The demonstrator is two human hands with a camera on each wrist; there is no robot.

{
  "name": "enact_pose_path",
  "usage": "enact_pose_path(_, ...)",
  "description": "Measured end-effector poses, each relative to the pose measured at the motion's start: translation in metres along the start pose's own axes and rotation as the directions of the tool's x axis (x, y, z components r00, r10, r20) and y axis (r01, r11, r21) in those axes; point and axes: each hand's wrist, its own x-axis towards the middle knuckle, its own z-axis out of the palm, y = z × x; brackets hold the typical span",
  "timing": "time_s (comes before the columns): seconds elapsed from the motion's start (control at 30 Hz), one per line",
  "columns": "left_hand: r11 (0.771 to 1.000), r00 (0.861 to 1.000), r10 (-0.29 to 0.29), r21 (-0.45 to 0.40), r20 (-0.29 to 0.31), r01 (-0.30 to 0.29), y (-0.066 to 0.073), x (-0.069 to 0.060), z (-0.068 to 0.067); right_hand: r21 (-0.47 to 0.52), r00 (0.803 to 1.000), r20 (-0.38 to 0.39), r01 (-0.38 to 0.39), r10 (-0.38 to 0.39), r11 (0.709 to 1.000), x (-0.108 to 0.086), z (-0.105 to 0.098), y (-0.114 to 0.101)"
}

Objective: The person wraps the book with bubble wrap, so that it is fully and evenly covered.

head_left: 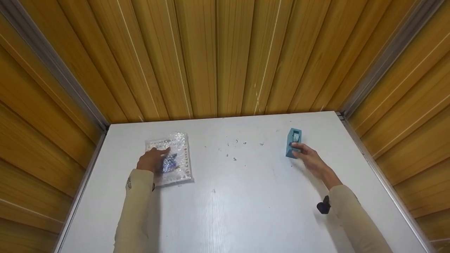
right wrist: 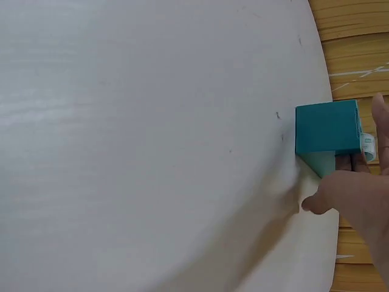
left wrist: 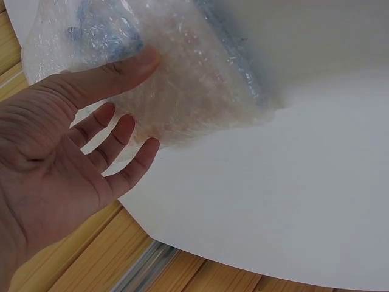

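A flat package (head_left: 181,158) in clear bubble wrap, with a blue patch inside, lies at the left of the table. My left hand (head_left: 151,160) rests over its left side, index finger stretched across the wrap. In the left wrist view the thumb lies over the package and the other fingers bend loosely in front of it. At the right, a teal box (right wrist: 328,126) has a small white roll (head_left: 296,136) in its opening. My right hand (head_left: 311,160) touches the box's near end with its fingertips. In the right wrist view its thumb is spread apart from the box.
Both items are on a white table (head_left: 225,211) with small dark marks near its middle. Wood-patterned panels (head_left: 225,59) rise at the back and both sides. A small black device (head_left: 323,206) is beside the right sleeve.
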Motion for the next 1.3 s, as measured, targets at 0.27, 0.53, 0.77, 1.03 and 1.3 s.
enact_pose_path(0.27,1.000,1.000,0.000,0.018,0.023,-0.001,-0.002,0.004,-0.002,-0.003,1.000,0.016,0.011,-0.011,1.000,0.000,-0.002,0.007)
enact_pose_path(0.53,0.995,0.998,-0.062,-0.070,0.031,0.064,0.002,-0.005,-0.004,0.121,0.998,0.040,0.038,-0.043,0.992,-0.001,0.000,0.006)
enact_pose_path(0.77,0.993,0.999,-0.054,-0.104,0.004,0.054,0.005,-0.012,-0.002,0.252,0.996,0.086,0.015,-0.038,0.968,0.000,0.000,0.004)
enact_pose_path(1.03,0.999,0.999,-0.022,-0.040,0.027,0.023,-0.007,0.008,0.004,0.272,0.974,0.225,-0.021,-0.042,0.962,-0.001,-0.012,0.000)
enact_pose_path(1.3,0.999,1.000,-0.009,-0.045,0.012,0.009,-0.006,0.006,0.002,0.054,0.978,0.205,0.025,-0.036,0.998,-0.001,-0.011,-0.008)
